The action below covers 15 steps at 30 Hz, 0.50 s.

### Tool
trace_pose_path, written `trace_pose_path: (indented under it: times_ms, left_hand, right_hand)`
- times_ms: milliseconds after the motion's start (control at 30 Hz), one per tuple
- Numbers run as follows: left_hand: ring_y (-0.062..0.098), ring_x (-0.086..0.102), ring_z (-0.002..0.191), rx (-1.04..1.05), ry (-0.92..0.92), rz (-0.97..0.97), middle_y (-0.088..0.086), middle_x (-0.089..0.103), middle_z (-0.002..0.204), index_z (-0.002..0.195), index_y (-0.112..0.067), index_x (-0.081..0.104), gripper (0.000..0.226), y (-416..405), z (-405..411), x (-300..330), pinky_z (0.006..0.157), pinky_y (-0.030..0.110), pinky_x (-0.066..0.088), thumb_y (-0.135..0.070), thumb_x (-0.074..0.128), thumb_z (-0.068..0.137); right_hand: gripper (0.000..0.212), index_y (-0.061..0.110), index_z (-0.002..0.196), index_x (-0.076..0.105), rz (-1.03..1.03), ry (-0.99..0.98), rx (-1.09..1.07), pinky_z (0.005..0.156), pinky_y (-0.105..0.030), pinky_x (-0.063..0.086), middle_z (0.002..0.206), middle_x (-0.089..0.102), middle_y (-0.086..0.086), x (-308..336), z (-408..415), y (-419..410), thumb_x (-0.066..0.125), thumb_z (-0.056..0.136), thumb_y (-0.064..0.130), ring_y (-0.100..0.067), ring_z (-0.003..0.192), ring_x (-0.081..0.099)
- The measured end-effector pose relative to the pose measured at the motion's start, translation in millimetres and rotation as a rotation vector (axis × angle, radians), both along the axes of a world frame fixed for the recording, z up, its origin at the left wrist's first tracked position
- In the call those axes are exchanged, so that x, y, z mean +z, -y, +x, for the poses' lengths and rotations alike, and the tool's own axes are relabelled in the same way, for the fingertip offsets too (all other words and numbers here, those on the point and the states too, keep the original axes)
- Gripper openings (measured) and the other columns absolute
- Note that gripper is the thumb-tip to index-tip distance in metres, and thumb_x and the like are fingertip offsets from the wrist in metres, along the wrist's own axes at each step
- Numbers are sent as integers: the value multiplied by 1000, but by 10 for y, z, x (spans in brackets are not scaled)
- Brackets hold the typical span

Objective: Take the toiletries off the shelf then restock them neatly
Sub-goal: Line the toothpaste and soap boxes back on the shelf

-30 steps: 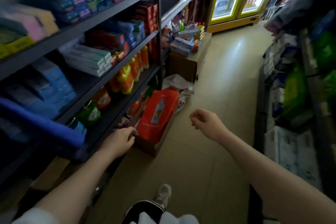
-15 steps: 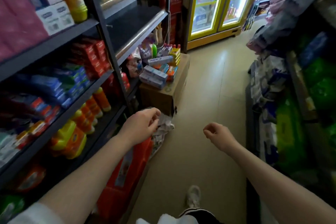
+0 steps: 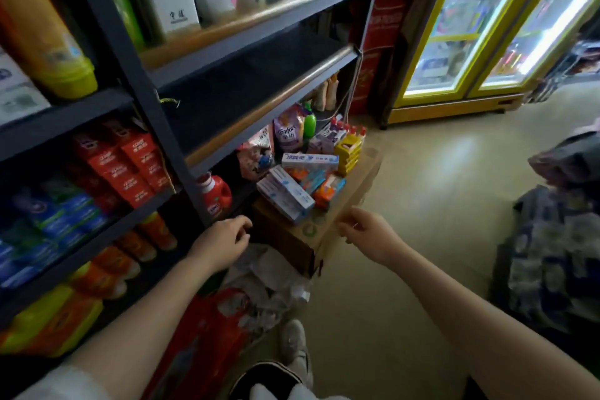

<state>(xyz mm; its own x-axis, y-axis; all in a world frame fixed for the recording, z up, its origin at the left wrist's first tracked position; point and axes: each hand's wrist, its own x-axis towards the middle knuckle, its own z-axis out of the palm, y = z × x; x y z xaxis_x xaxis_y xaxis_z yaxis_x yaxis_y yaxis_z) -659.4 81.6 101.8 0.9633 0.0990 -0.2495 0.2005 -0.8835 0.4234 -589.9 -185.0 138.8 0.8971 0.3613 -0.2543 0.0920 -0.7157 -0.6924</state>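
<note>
Both arms reach forward and down toward a brown cardboard box (image 3: 311, 237) on the floor beside the dark metal shelf (image 3: 259, 107). The left hand (image 3: 220, 242) hangs by the box's near left corner, fingers loosely curled and holding nothing. The right hand (image 3: 368, 234) hovers at its right edge, fingers relaxed, empty. Boxed toothpaste and other toiletries (image 3: 302, 172) lie heaped on the box. Half a second ago both hands were further short of the box, the left over crumpled plastic wrap (image 3: 269, 282).
</note>
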Motion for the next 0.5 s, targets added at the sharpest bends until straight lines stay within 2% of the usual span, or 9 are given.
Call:
trace_pose_path:
  times_ms: [133,233,333,433,500]
  left_hand:
    - [14,54,82,85,22,-40,-5,58,93,119,-19,54,27,-139,669,21,70,27,44,-23,50,93]
    - [14,57,84,142,91,-59,-5,58,93,120,-18,55,28,-199,1079,156,72,27,45,-22,50,93]
    - [11,56,81,218,145,-67,-8,57,94,120,-22,54,27,-280,1367,260,69,29,46,-24,49,94]
    - [11,59,85,362,218,-72,-11,59,97,118,-24,55,26,-374,1469,277,72,31,49,-23,50,93]
    - [12,59,79,474,302,-36,-11,61,92,114,-22,58,24,-426,1450,270,69,30,49,-20,54,91]
  right_hand:
    - [8,16,96,60,-73,-14,81,78,-32,48,92,62,-3,-56,821,-141,55,90,19,-18,83,57]
    - [18,10,105,61,-171,-14,114,72,-24,43,95,62,-3,-121,1409,-224,53,92,21,-17,83,56]
    - [17,9,100,62,-236,-13,178,69,-23,40,91,61,-2,-228,1967,-431,50,92,19,-19,84,59]
    - [18,12,99,61,-260,-21,357,67,-27,43,91,62,-5,-319,2379,-900,47,93,22,-20,83,58]
    - [20,9,103,60,-225,-1,543,68,-31,43,96,63,-10,-326,2526,-1298,46,95,22,-24,85,58]
